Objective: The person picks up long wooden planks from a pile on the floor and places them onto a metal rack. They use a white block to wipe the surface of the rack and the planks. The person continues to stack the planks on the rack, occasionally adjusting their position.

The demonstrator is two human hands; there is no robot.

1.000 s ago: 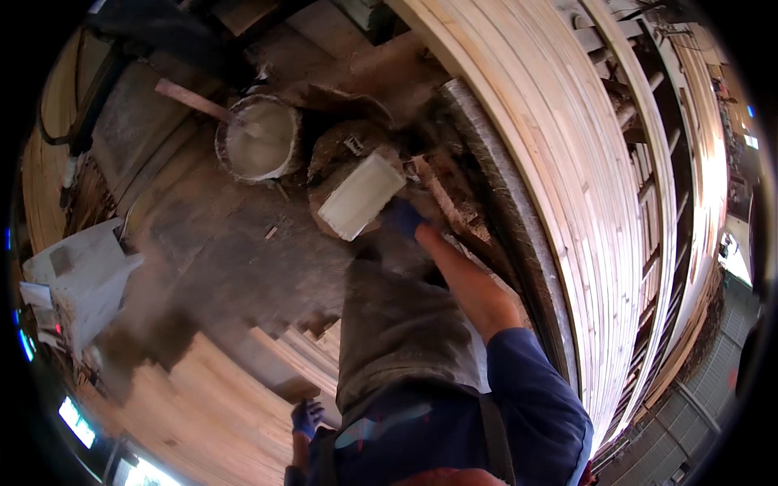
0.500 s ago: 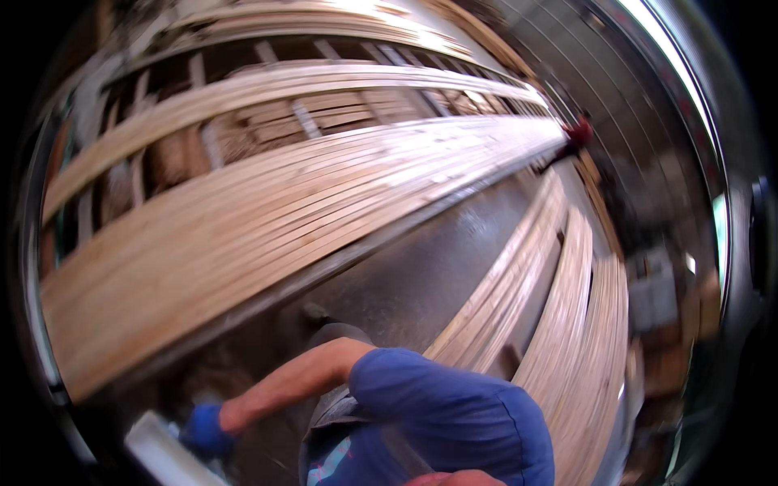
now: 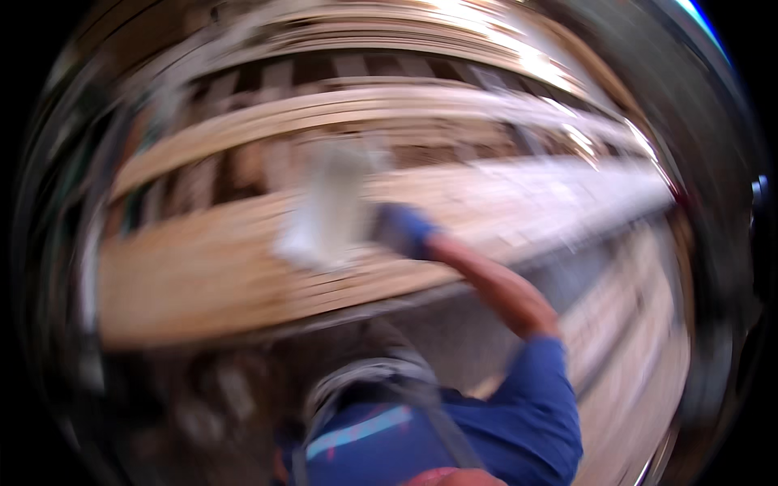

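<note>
My right hand (image 3: 403, 231), in a blue glove, is raised over the near layer of long pale boards (image 3: 186, 283). It grips a white, boxy, container-like object (image 3: 328, 206) by the side facing me. Motion smears both the glove and the object, so the fingers and the object's exact kind cannot be made out. The object hangs in front of the boards; whether it touches them I cannot tell. My left hand is out of view.
Behind the near boards runs a narrower row of boards (image 3: 348, 105) on crosswise supports, with more stacked timber (image 3: 389, 32) farther back. More long boards (image 3: 624, 340) lie to the right beyond an aisle. A dark upright frame (image 3: 89, 267) stands at the left.
My right hand has swung up and to the right from low at the left, carrying the white object over the boards. The view has turned, and a distant person in red is barely visible.
</note>
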